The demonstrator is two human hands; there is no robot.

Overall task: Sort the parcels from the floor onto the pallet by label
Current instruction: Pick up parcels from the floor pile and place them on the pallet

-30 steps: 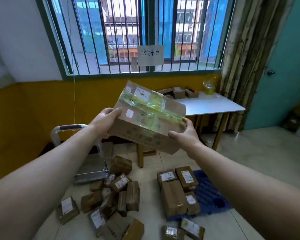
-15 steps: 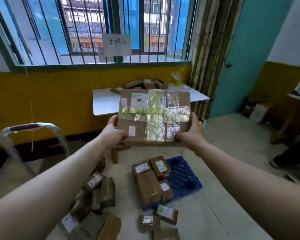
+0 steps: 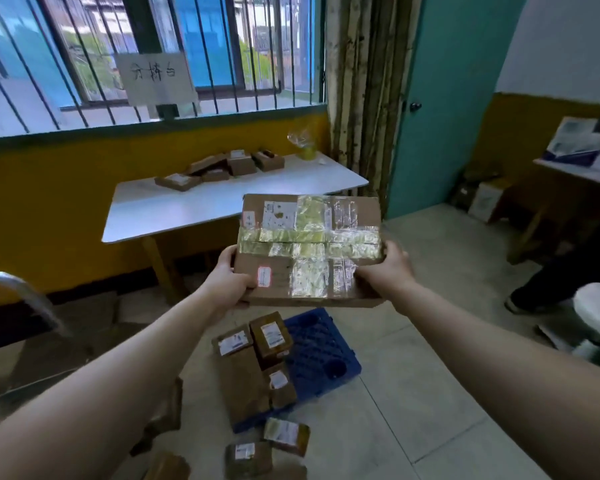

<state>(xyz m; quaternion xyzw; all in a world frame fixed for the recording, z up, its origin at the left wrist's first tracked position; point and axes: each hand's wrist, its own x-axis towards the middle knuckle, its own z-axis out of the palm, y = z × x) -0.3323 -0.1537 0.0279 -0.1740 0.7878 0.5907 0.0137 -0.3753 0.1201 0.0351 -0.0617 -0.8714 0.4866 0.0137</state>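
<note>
In mid-air, hands grip parcel.

**Small parcel-sorting room.** Labelled cardboard parcels lie on the tiled floor and on a blue plastic pallet. Further parcels sit at the far edge of a white counter, under a barred window carrying a handwritten paper sign.

head view | worn at head height | faces forward and down | parcel near | window farther ahead
</note>
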